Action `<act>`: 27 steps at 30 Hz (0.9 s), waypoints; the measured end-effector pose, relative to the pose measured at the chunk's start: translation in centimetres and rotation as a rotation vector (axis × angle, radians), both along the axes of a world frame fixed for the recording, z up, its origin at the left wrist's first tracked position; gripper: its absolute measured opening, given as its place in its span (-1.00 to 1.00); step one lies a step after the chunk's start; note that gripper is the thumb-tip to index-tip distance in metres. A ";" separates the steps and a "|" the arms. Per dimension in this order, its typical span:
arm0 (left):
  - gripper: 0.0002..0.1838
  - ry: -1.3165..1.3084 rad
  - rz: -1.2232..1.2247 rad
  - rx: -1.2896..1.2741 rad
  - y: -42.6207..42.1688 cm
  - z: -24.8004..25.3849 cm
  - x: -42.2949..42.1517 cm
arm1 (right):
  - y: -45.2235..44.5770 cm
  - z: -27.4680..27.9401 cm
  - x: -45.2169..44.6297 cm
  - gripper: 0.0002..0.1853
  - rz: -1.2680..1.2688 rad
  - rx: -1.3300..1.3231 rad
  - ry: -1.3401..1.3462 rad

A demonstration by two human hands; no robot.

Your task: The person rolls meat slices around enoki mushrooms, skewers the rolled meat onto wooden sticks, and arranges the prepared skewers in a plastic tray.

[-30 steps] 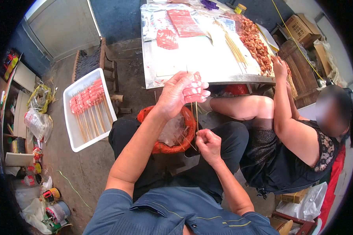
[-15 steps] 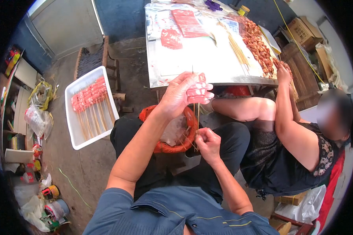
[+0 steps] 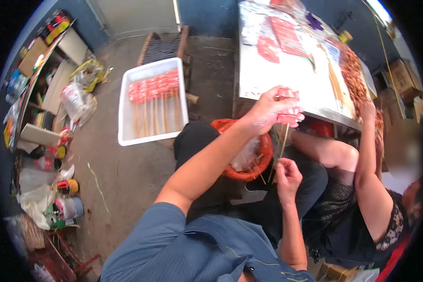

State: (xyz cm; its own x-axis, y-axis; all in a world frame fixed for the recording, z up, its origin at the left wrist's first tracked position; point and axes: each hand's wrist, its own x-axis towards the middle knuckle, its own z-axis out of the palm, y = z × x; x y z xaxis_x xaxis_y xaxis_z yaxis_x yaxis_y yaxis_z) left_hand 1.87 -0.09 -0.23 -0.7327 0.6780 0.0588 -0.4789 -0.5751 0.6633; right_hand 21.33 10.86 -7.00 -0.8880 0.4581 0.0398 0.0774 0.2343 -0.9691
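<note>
My left hand (image 3: 271,112) is closed around the upper part of a meat skewer (image 3: 288,113), with pale red meat showing between the fingers. Below it the thin wooden stick slants down to my right hand (image 3: 288,177), whose fingers pinch its lower end. Under the hands, between my knees, stands an orange-red basket (image 3: 268,152) lined with clear plastic, with a few sticks at its right edge. To the left, a white tray (image 3: 123,110) holds a row of finished meat skewers (image 3: 154,87), their sticks pointing toward me.
The white-topped table (image 3: 254,77) carries sliced meat (image 3: 286,36), a bundle of sticks (image 3: 336,82) and a heap of darker meat pieces (image 3: 355,75). A co-worker's hand (image 3: 368,113) is at its right edge. Cluttered shelves (image 3: 42,98) line the left wall.
My view has swung left, so the tray, table and basket appear farther right. Both hands keep hold of the same skewer, and the meat end looks more covered by my left fingers.
</note>
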 end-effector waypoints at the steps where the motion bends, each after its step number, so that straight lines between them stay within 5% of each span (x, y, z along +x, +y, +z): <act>1: -0.73 -0.029 0.022 0.007 -0.3 0.2 -0.1 | -0.1 0.2 0.1 -0.95 0.032 -0.006 -0.006; 7: -0.75 0.050 0.415 0.035 -4.7 1.9 -4.3 | 0.0 -0.1 1.3 -0.81 0.113 -0.118 -0.015; 14: -0.81 0.156 0.771 -0.291 -23.6 5.1 -11.4 | 0.2 -2.7 1.9 -0.79 0.150 -0.153 -0.225; 16: -0.80 0.267 0.189 -0.028 -33.3 -0.2 -17.6 | -0.4 -3.2 1.6 -0.80 0.134 -0.158 -0.245; 18: -0.79 0.040 0.798 -0.647 -33.4 -0.6 -15.4 | -0.8 -4.0 1.2 -0.82 0.186 -0.073 -0.267; 22: -0.76 -0.105 0.854 -0.921 -36.0 -8.9 -16.7 | -1.3 -4.6 0.8 -0.85 0.264 0.090 -0.317; 27: -0.79 -0.294 0.803 -0.776 -35.0 -16.9 -19.6 | -2.0 -4.1 0.1 -0.86 0.292 0.166 -0.403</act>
State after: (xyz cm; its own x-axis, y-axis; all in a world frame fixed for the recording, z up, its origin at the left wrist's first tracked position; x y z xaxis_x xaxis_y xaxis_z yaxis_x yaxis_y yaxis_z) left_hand -17.76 -35.11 -17.14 -0.8854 -0.2105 -0.4144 -0.3547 -0.2703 0.8951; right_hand 21.41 8.84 -11.12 -0.9376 0.2061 -0.2801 0.3450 0.4499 -0.8238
